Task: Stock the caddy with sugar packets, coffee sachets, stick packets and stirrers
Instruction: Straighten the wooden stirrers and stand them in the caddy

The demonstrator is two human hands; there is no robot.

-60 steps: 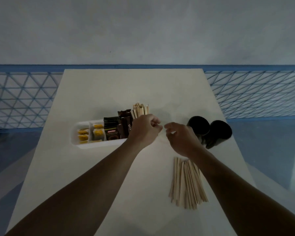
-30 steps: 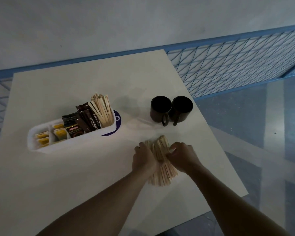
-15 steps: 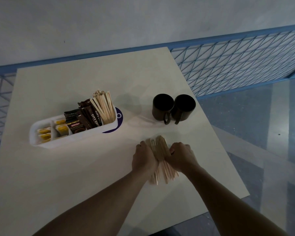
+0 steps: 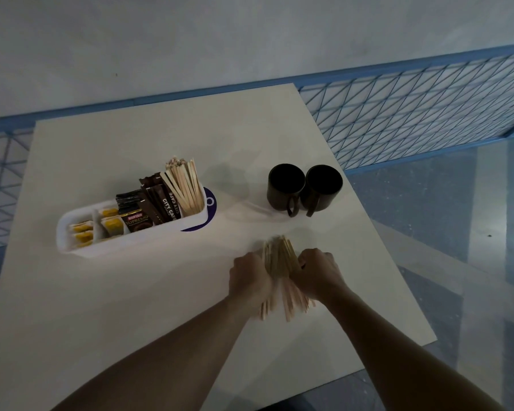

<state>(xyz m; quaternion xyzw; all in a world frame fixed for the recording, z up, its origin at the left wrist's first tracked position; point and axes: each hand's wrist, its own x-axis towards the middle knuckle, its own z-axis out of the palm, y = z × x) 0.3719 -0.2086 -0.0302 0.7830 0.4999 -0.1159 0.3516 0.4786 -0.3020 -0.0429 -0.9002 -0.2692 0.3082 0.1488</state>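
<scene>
A bundle of loose wooden stirrers (image 4: 279,262) lies on the white table (image 4: 131,292), pressed between my left hand (image 4: 248,278) and my right hand (image 4: 318,272), both closed around its sides. The white caddy (image 4: 101,247) stands to the left, well apart from my hands. It holds yellow sugar packets (image 4: 112,225) at its left end, a dark coffee sachet (image 4: 135,222) and brown stick packets (image 4: 163,200) in the middle, and upright stirrers (image 4: 184,185) at its right end. The bundle's near ends are blurred.
Two black mugs (image 4: 303,186) stand side by side at the back right, handles toward me. The table's right edge runs close past my right arm. A blue mesh fence (image 4: 413,114) and a grey wall lie behind.
Two seconds ago my hands were raised by the caddy; they have come down onto the loose stirrers and squeezed them into a tighter bundle. The view has shifted slightly.
</scene>
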